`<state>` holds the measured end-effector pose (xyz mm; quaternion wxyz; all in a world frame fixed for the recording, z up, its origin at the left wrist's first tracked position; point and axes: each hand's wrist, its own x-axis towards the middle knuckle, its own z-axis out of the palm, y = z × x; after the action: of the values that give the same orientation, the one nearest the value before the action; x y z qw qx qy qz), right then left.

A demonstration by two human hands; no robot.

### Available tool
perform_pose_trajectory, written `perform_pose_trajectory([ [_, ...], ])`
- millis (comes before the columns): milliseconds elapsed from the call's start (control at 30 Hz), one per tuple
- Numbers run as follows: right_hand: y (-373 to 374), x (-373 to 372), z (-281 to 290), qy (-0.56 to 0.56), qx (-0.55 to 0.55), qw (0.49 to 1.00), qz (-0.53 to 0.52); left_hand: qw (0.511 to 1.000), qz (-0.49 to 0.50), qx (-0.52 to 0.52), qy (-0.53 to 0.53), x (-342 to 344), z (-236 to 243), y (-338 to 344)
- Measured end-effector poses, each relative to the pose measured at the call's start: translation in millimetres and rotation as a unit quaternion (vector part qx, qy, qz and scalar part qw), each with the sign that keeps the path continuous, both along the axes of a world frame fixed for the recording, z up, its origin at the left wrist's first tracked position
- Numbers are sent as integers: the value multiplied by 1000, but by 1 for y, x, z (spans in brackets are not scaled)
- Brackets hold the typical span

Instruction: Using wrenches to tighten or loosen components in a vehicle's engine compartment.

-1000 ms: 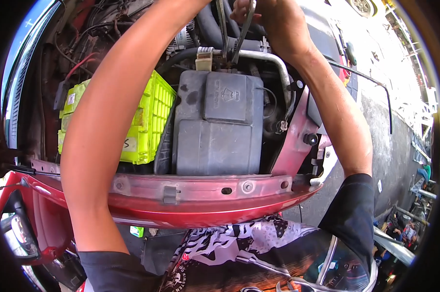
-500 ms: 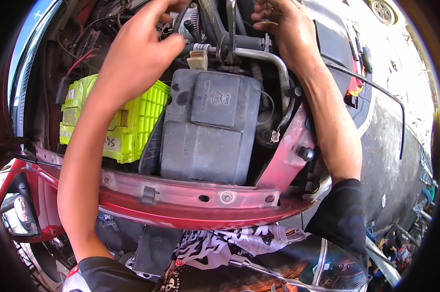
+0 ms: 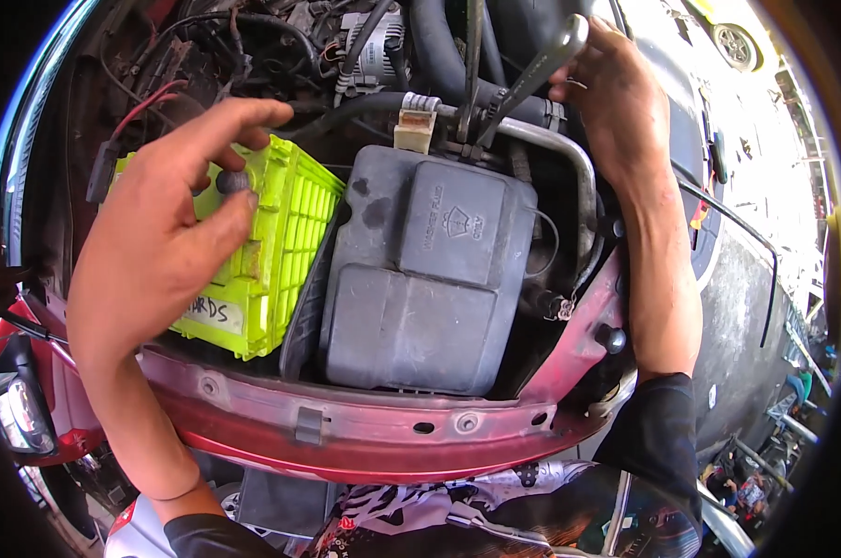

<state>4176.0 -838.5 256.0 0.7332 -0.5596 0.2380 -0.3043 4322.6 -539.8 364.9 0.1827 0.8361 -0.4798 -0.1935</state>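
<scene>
My left hand [image 3: 174, 223] hovers low over the yellow battery [image 3: 290, 251], index finger stretched out, with a small grey round piece [image 3: 233, 181] between thumb and curled fingers. My right hand [image 3: 625, 98] has its fingers curled at the upper end of a slanted metal wrench [image 3: 532, 79]; their grip is partly hidden. Beside it a second metal tool [image 3: 472, 46] stands upright, both reaching down to fittings beside a metal pipe [image 3: 579, 172]. The grey washer fluid reservoir [image 3: 420, 325] sits below them, right of the battery.
The red body crossmember [image 3: 337, 423] runs along the near edge. An alternator [image 3: 374, 51], hoses [image 3: 430, 46] and wiring fill the back of the bay. A bent black rod [image 3: 746, 223] sticks out rightward. A wheel [image 3: 735, 46] and piled metal parts [image 3: 737, 493] lie beyond.
My left hand came down from the top of the bay to the battery. The wrench now leans further right, toward my right hand. The view shifted slightly.
</scene>
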Motion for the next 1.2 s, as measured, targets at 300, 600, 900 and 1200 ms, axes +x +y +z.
perform_pose_trajectory([
  [300,-13,-8,-10,-90,-42,990,97,999,-31,-20,-34,0,-3,12],
  [600,14,8,8,5,-14,1000,-7,1000,16,11,-11,2,3,10],
  [900,6,4,10,23,7,1000,17,1000,15,9,-1,4,0,7],
  [1200,4,4,13,13,-8,999,40,998,29,53,7,4,10,6],
])
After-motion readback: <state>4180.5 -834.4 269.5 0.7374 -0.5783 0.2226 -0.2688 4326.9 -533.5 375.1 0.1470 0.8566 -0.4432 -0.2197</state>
